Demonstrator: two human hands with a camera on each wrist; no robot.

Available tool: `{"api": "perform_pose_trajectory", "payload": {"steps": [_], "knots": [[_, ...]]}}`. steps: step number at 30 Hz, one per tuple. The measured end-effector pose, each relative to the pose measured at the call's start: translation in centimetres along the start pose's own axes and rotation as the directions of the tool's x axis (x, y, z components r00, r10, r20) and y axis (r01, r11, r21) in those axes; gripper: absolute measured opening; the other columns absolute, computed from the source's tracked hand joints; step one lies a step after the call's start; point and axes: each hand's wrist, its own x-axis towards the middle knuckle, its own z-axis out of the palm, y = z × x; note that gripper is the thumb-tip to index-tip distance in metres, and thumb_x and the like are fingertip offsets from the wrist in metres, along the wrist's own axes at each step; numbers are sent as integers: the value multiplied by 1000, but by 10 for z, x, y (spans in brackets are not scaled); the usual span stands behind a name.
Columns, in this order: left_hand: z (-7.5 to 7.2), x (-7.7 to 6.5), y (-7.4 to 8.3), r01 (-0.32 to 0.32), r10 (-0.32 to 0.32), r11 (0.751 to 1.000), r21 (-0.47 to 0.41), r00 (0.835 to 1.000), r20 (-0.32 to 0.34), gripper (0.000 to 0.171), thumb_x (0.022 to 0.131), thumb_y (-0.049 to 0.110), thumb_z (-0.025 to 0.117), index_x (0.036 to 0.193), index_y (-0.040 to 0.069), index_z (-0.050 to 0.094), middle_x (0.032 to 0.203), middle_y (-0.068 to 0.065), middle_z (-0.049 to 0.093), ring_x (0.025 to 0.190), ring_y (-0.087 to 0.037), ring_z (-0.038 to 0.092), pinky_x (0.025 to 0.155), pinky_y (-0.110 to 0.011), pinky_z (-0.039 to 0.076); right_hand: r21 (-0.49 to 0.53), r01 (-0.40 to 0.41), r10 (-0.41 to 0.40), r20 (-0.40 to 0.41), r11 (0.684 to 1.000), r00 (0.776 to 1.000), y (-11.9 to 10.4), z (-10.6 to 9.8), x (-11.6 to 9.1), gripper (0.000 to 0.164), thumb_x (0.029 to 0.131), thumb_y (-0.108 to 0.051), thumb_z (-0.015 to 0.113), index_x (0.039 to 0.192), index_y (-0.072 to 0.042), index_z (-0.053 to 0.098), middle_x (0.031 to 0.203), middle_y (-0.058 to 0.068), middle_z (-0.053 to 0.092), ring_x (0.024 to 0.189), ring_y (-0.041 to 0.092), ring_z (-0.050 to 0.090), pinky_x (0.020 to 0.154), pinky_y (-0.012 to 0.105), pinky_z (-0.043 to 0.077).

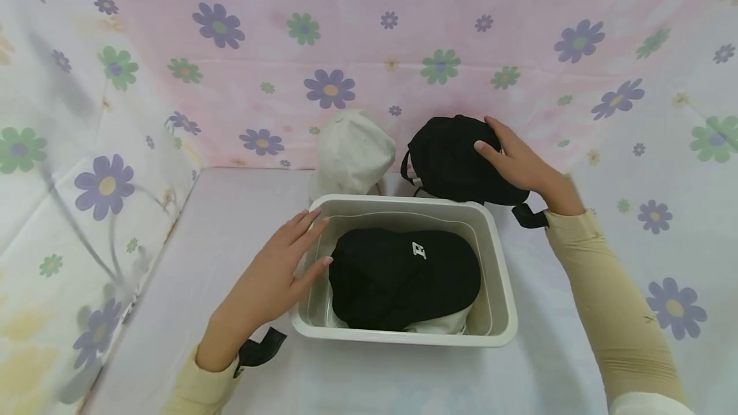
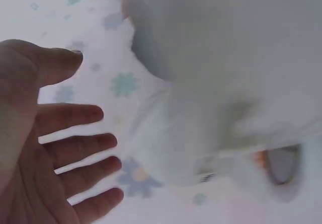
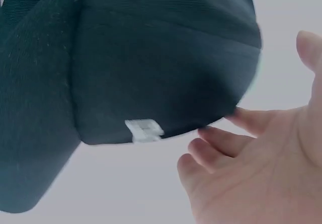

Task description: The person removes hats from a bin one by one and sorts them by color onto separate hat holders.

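Note:
A black cap (image 1: pixel 455 159) stands behind the bin's right end, its crown up. My right hand (image 1: pixel 516 159) is at that cap's right side, fingertips touching it and thumb apart from the fingers. In the right wrist view the same black cap (image 3: pixel 161 68) shows a white emblem, and the fingers (image 3: pixel 221 141) meet its edge. My left hand (image 1: pixel 282 268) is at the left rim of the pale bin (image 1: pixel 501 300), fingers spread and holding nothing. Inside the bin lies another black cap (image 1: pixel 398 280) with a white letter, over a partly hidden white cap (image 1: pixel 444 323).
Another white cap (image 1: pixel 352 152) stands behind the bin, left of the black one. A pale cloth covers the table (image 1: pixel 230 210). Flower-patterned cloth (image 1: pixel 346 31) hangs close behind the caps and along both sides.

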Motion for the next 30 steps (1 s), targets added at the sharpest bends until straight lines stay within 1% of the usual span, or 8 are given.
{"api": "perform_pose_trajectory", "payload": {"steps": [6,12,15,18,21,23,26,30], "knots": [[-39,25,10,-206,177,966,-158,968,-180,51,94,10,71,143,5,58,151,-11,52,139,-30,49,112,-48,43,16,-48,48,0,999,999,5,-18,-29,71,108,-43,41,165,-13,11,171,14,9,156,40,9,122,65,12],[-55,85,25,-321,184,812,-488,934,-307,31,100,5,58,128,1,68,134,-12,66,129,-21,59,108,-33,46,108,-46,58,-111,993,992,23,-31,-39,61,110,-34,40,161,-4,25,165,23,26,152,44,22,121,63,17],[-53,118,33,-191,21,714,-674,967,-253,30,105,10,49,125,-4,67,127,-15,67,118,-18,61,102,-34,51,186,-89,116,-139,979,983,34,-28,-38,60,111,-36,37,159,-1,30,162,25,31,151,43,24,122,61,17],[-42,148,38,-5,-153,533,-846,983,-103,38,110,17,40,128,-7,62,123,-15,66,110,-21,64,101,-37,53,250,-151,193,-156,956,969,50,-20,-34,62,111,-40,33,158,2,30,162,26,31,152,42,21,123,60,15],[-23,174,39,143,-274,300,-943,960,58,45,111,23,34,132,-8,59,121,-15,64,109,-25,65,102,-40,53,298,-209,269,-176,931,947,67,-10,-30,65,111,-42,30,157,5,28,162,28,28,153,42,18,124,59,13],[-6,189,37,205,-322,199,-958,937,133,47,111,25,32,135,-6,58,123,-15,64,112,-27,64,104,-40,52,337,-242,315,-182,910,931,77,-3,-28,68,111,-43,29,157,6,26,162,29,25,153,43,15,124,59,11],[16,207,37,264,-374,134,-955,906,198,49,112,28,31,139,-5,56,131,-19,62,122,-32,60,107,-38,49,396,-268,357,-171,878,918,87,6,-26,70,111,-42,27,157,10,22,162,32,21,153,46,13,124,60,11],[37,223,40,334,-389,157,-929,886,252,53,113,33,29,147,-3,48,147,-19,52,138,-32,49,114,-37,42,449,-278,361,-109,849,926,95,16,-24,70,111,-39,27,157,11,15,162,35,18,151,48,17,123,59,16]]}}
